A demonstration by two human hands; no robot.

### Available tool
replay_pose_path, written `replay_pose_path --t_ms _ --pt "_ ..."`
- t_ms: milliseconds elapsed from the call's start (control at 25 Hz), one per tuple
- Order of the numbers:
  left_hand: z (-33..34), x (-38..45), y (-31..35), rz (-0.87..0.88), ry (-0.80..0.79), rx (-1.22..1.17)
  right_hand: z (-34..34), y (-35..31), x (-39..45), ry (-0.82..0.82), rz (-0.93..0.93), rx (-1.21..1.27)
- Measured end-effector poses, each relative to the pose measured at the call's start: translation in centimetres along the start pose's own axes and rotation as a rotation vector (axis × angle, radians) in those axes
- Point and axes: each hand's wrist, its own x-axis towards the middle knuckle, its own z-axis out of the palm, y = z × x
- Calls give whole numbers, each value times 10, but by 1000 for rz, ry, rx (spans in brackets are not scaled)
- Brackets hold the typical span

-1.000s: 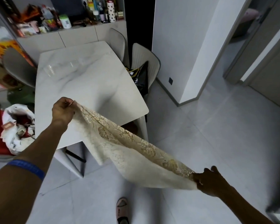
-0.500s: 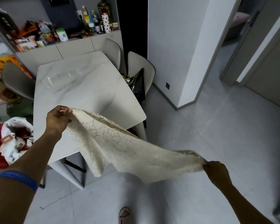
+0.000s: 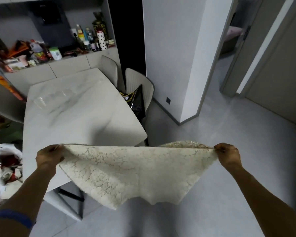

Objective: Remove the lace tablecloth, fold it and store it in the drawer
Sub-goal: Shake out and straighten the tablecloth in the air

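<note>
The left hand (image 3: 49, 155) is gripping one top corner of the cream lace tablecloth (image 3: 135, 171), its fingers (image 3: 57, 147) curled tight around a bunched bit of the fabric. The right hand (image 3: 228, 155) is pinching the opposite top corner, with the fingertips closed on the edge and the knuckles facing up. Between the two sets of fingers the cloth's upper edge is stretching nearly straight and level, and the rest is hanging below them in a loose, doubled sheet with a ragged lower edge dangling above the grey tiled floor (image 3: 229, 194). Just beyond the left fingers, the white marble-patterned rectangular tabletop (image 3: 79, 113) is lying bare of the cloth; the hanging lace is overlapping the table's near corner in the view. Beyond the span between the fingers, a black bag (image 3: 137, 103) is sitting on a pale upholstered chair (image 3: 149, 88) pushed against the table's far side. A blue wristband (image 3: 12, 218) is circling the left forearm.
</note>
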Motion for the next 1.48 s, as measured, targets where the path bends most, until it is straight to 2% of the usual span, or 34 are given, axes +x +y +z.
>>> replay_pose_path --t_ms 120,200,240,320,360,400,520,600,640,720,760,800,840,920,960,1000,1080,1200,1280,1360,1440,1480 --pt "5 -4 9 47 -49 -81 -6 -1 2 2 -2 -48" --pt "4 -6 17 119 -116 -37 -7 3 3 -62 -11 -10" --pt "0 -7 20 166 -217 4 -9 6 4 -167 3 94" --pt "-9 -7 25 225 -519 119 -17 14 3 -417 47 395" --pt "-13 -6 27 229 -599 161 -20 19 5 -474 92 515" --pt "-16 -4 26 232 -594 152 -22 24 8 -466 144 611" --pt "-17 -6 20 268 -368 -17 -19 30 16 -268 234 898" --pt "-11 -11 19 293 -376 -34 -15 26 19 -285 216 991" --pt "-7 -13 22 285 -472 31 -14 22 20 -381 208 990" --pt "-1 -18 34 195 -794 226 -15 17 19 -645 217 906" --pt "2 -19 39 170 -870 261 -15 14 20 -689 227 862" --pt "7 -22 41 181 -833 216 -13 9 23 -600 257 840" --pt "13 -25 41 214 -692 109 -11 6 26 -409 306 834" --pt "22 -30 36 253 -312 -81 -8 1 28 85 462 817" --pt "26 -32 32 254 -240 -119 -6 -1 28 189 488 857" --pt "31 -34 30 269 -235 -113 -4 -2 27 191 478 904" --pt "41 -37 25 275 -267 -83 -1 0 24 71 445 945" --pt "44 -41 21 284 -293 -112 -3 2 15 2 445 897" --pt "48 -47 21 352 -459 -16 -1 -2 8 -65 401 798" --pt "61 -60 27 408 -657 150 7 -13 -3 -208 314 687" --pt "81 -78 32 400 -762 216 20 -28 -17 -297 274 634" --pt "91 -90 34 411 -780 234 27 -37 -25 -286 280 632"
